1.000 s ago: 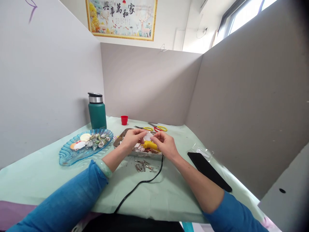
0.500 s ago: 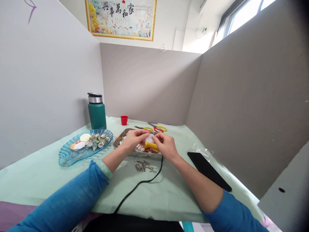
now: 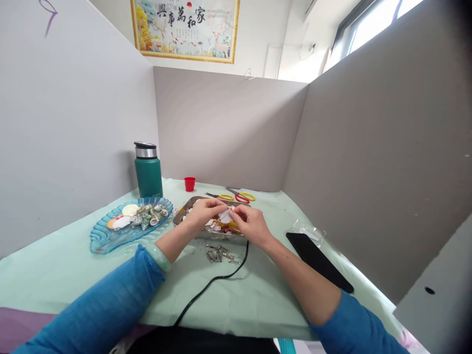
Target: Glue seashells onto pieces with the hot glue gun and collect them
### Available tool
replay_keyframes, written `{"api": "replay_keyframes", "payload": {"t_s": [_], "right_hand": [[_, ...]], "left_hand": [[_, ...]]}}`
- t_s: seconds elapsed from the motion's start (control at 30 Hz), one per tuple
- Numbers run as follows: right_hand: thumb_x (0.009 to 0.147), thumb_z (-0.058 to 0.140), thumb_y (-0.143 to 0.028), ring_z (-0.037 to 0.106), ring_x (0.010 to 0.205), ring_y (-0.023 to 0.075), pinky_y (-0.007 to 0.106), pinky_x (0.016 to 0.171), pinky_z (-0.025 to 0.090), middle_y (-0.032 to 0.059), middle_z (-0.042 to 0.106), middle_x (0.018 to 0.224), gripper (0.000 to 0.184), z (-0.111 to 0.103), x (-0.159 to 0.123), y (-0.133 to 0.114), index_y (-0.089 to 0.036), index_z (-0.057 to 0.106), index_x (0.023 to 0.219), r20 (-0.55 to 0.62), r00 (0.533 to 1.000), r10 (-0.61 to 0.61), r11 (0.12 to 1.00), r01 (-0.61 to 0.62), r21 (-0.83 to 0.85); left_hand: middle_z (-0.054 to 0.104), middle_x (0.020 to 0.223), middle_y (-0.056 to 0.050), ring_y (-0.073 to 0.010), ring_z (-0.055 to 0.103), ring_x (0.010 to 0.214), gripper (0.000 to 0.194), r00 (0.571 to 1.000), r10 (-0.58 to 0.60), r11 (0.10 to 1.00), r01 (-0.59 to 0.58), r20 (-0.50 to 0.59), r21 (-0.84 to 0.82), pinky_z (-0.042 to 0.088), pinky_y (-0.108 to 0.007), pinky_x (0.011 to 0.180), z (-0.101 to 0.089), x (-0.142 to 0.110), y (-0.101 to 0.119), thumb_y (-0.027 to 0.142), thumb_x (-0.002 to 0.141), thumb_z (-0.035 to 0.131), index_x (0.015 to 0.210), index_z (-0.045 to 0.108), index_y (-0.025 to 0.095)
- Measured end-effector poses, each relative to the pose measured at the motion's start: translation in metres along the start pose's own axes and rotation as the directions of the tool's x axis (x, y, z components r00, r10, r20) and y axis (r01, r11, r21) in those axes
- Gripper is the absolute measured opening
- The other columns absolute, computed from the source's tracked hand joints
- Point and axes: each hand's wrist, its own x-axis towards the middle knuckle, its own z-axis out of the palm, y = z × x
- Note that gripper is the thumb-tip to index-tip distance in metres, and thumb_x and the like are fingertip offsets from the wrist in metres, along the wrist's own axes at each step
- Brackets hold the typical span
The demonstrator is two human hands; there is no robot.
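Over a metal tray (image 3: 188, 204), both of my hands are close together with fingers pinched. Between them is a white, flat, rounded shell (image 3: 225, 217) with a thin line like a thread across its top. My left hand (image 3: 202, 215) holds it from the left, and my right hand (image 3: 253, 224) grips at its upper right edge. Inside the tray lie more shell pieces and a yellow tool (image 3: 233, 225), mostly hidden by the shell and my right hand. A pile of small metal clips (image 3: 217, 254) lies in front of the tray.
Left of the tray is a blue scalloped plate (image 3: 101, 241) with shells, and behind it a green bottle (image 3: 148, 174). A red cup (image 3: 189, 184) and scissors (image 3: 243, 197) sit at the back. A black cord (image 3: 212, 280) crosses the front; a black flat object (image 3: 319, 262) lies right.
The white shell has come down slightly and now faces me more, covering part of the yellow tool. My hands have shifted only a little.
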Motion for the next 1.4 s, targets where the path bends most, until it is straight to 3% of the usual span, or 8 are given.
{"api": "replay_keyframes", "payload": {"t_s": [0.3, 0.6, 0.7, 0.93, 1.03, 1.13, 1.23, 1.4], "right_hand": [[0.087, 0.050, -0.030, 0.048, 0.061, 0.0122, 0.023, 0.059, 0.035, -0.0003, 0.058, 0.067, 0.019, -0.006, 0.004, 0.003, -0.019, 0.062, 0.076, 0.055, 0.990, -0.126, 0.992, 0.126, 0.008], [0.086, 0.050, -0.033, 0.046, 0.054, 0.0114, 0.023, 0.054, 0.034, -0.0015, 0.056, 0.061, 0.021, -0.006, 0.003, 0.004, -0.019, 0.058, 0.072, -0.004, 1.000, -0.009, 1.000, 0.009, -0.002], [0.085, 0.050, -0.034, 0.049, 0.055, 0.0123, 0.023, 0.055, 0.036, -0.0006, 0.059, 0.062, 0.022, -0.005, 0.005, 0.007, -0.019, 0.058, 0.071, -0.049, 0.997, 0.053, 0.999, -0.053, 0.014], [0.084, 0.050, -0.039, 0.053, 0.054, 0.0135, 0.024, 0.055, 0.039, -0.0003, 0.061, 0.061, 0.025, -0.004, 0.007, 0.011, -0.020, 0.058, 0.071, -0.131, 0.983, 0.127, 0.991, -0.120, 0.063], [0.084, 0.050, -0.040, 0.052, 0.054, 0.0138, 0.025, 0.055, 0.039, 0.0002, 0.062, 0.062, 0.025, -0.004, 0.006, 0.011, -0.020, 0.059, 0.071, -0.143, 0.981, 0.129, 0.991, -0.123, 0.052], [0.083, 0.050, -0.040, 0.053, 0.054, 0.0136, 0.024, 0.055, 0.039, 0.0003, 0.062, 0.062, 0.025, -0.003, 0.006, 0.009, -0.020, 0.059, 0.071, -0.153, 0.980, 0.131, 0.991, -0.123, 0.061], [0.083, 0.050, -0.039, 0.053, 0.055, 0.0134, 0.024, 0.054, 0.039, 0.0002, 0.062, 0.061, 0.025, -0.002, 0.005, 0.007, -0.019, 0.058, 0.070, -0.152, 0.980, 0.128, 0.990, -0.117, 0.078], [0.083, 0.051, -0.039, 0.052, 0.054, 0.0129, 0.024, 0.054, 0.038, 0.0002, 0.061, 0.060, 0.026, 0.000, 0.003, 0.004, -0.019, 0.056, 0.068, -0.149, 0.982, 0.119, 0.991, -0.107, 0.081]], "left_hand": [[0.057, 0.064, -0.001, -0.0087, 0.049, 0.057, 0.024, 0.989, -0.129, 0.979, 0.138, 0.068, -0.152, 0.039, -0.021, 0.054, -0.001, 0.000, 0.000, 0.030, 0.060, 0.075, 0.068, 0.064, 0.011], [0.056, 0.058, -0.001, -0.0095, 0.050, 0.047, 0.010, 0.993, -0.116, 0.972, 0.113, -0.005, -0.206, 0.043, -0.024, 0.053, 0.000, 0.002, 0.002, 0.020, 0.067, 0.053, 0.060, 0.049, 0.015], [0.054, 0.054, 0.000, -0.0089, 0.047, 0.043, 0.013, 0.995, -0.092, 0.988, 0.086, -0.040, -0.126, 0.042, -0.024, 0.051, -0.002, 0.004, 0.001, 0.023, 0.070, 0.048, 0.059, 0.047, 0.016], [0.055, 0.052, -0.001, -0.0120, 0.049, 0.050, 0.031, 0.991, 0.058, 0.938, -0.012, -0.123, 0.347, 0.036, -0.023, 0.047, -0.009, 0.010, -0.008, 0.041, 0.073, 0.055, 0.057, 0.057, 0.015], [0.066, 0.074, -0.005, -0.0169, 0.059, 0.071, 0.026, 0.989, 0.119, 0.937, -0.083, -0.087, 0.340, 0.044, -0.024, 0.061, -0.009, 0.008, -0.005, 0.040, 0.071, 0.061, 0.075, 0.067, 0.015], [0.068, 0.097, -0.008, -0.0191, 0.061, 0.087, 0.036, 0.996, 0.085, 0.984, -0.084, 0.001, 0.160, 0.048, -0.028, 0.075, -0.004, 0.005, -0.002, 0.043, 0.075, 0.059, 0.096, 0.068, 0.016], [0.067, 0.087, -0.009, -0.0179, 0.063, 0.077, 0.040, 0.995, 0.010, 1.000, -0.013, 0.097, 0.029, 0.049, -0.031, 0.075, 0.000, 0.002, -0.001, 0.048, 0.078, 0.056, 0.090, 0.067, 0.012], [0.067, 0.074, -0.006, -0.0168, 0.064, 0.072, 0.031, 0.984, 0.058, 0.997, -0.066, 0.168, 0.044, 0.049, -0.027, 0.071, 0.003, -0.001, -0.003, 0.041, 0.072, 0.067, 0.084, 0.068, 0.013]]}}
